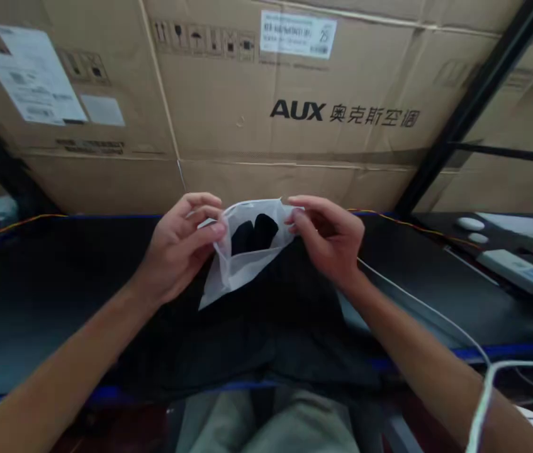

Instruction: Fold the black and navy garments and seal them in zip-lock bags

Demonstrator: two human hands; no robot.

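A translucent white bag (247, 269) is held up between my two hands, its mouth spread apart. Two rounded black items (254, 234) show inside it; what they are I cannot make out. My left hand (184, 245) pinches the bag's left edge between thumb and fingers. At the right corner of the opening, my right hand (327, 233) grips the edge with thumb and forefinger. Beneath the bag, black cloth (266, 327) lies over the dark table and hangs over its front edge.
Large cardboard boxes (219, 119) stand behind the dark table (25, 277), with black posts (474, 107) in front. A white device (521, 270) and small round white items (471, 224) lie at the right. A white cable (481, 402) crosses near my right forearm.
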